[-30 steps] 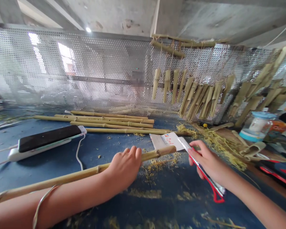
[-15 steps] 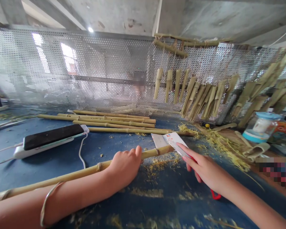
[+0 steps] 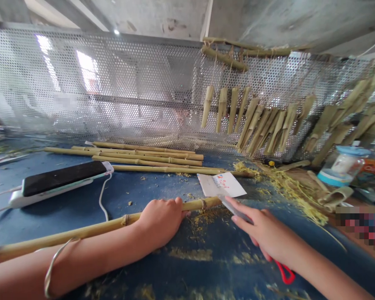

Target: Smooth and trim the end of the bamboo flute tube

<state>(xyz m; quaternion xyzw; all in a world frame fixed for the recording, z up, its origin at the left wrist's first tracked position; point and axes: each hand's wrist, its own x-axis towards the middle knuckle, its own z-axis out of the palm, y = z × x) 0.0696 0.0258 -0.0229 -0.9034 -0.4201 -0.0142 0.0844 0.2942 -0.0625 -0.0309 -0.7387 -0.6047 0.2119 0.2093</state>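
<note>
A perforated metal screen runs along the far edge of the blue-topped bench in front of me. Split bamboo pieces hang against its right half on twine from bamboo rods. Loose bamboo canes lie side by side near the far edge, roughly parallel to it. Toward the left edge sit a white power strip with a black top and its white cable. Toward the right edge, past a drift of yellow bamboo shavings, stands a clear jar with a blue lid. A long bamboo cane slants across the near side of the bench, and its far end reaches the middle. My left hand lies over it, fingers curled closed around the top of the cane, a thin bangle on that wrist. My right hand sits just to the right of the cane's end, fingers closed narrowly around a flat metal blade. The blade's tip is just beside the cane's end, below a printed white paper card lying on the bench. A red loop handle sticks out below my hand.
</note>
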